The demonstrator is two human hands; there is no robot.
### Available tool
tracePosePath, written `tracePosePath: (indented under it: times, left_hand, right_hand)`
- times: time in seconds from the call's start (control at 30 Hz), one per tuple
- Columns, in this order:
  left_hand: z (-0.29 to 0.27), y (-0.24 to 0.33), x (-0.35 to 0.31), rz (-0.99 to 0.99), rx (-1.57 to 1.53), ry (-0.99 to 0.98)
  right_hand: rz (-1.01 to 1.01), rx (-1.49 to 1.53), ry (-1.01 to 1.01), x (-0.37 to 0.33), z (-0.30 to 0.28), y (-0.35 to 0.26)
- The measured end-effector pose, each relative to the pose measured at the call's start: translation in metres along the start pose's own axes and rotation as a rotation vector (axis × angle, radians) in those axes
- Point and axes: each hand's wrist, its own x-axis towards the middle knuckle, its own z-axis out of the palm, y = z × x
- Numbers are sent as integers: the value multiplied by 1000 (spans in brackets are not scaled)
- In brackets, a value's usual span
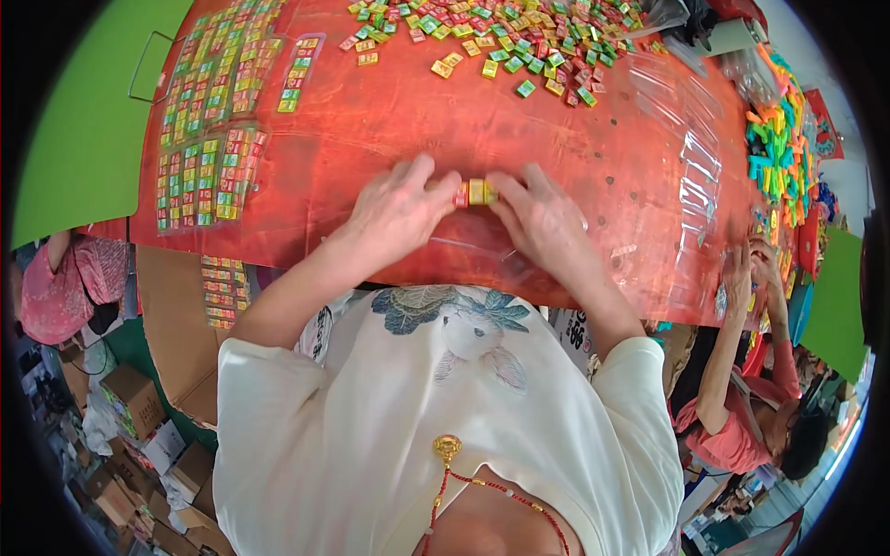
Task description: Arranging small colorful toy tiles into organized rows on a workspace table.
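Observation:
My left hand (400,211) and my right hand (547,227) face each other over the red tabletop (371,130). Between their fingertips is a short row of small boxes (477,192), red at the left end and yellow in the middle. Each hand pinches one end of the row, and the fingers partly cover the outer boxes. Just below the hands, near the table's front edge, lies what looks like a clear plastic tray (473,248), hard to make out against the red.
Loose small boxes (519,46) are heaped at the far side. Filled clear trays (209,111) cover the left, with one filled strip (301,74) apart. Clear trays (700,176) lie right. Beyond are colourful plastic toys (783,139) and another person's hands (749,273). An open carton (171,324) stands below left.

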Motion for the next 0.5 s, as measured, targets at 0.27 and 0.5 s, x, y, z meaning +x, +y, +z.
tracePosePath:
  times: [0.27, 0.5]
  left_hand:
    - [18, 10, -37, 144, 55, -24]
    - [8, 2, -43, 12, -15, 38]
  right_hand:
    - [71, -21, -59, -50, 20, -24]
    - [113, -6, -116, -52, 9, -24]
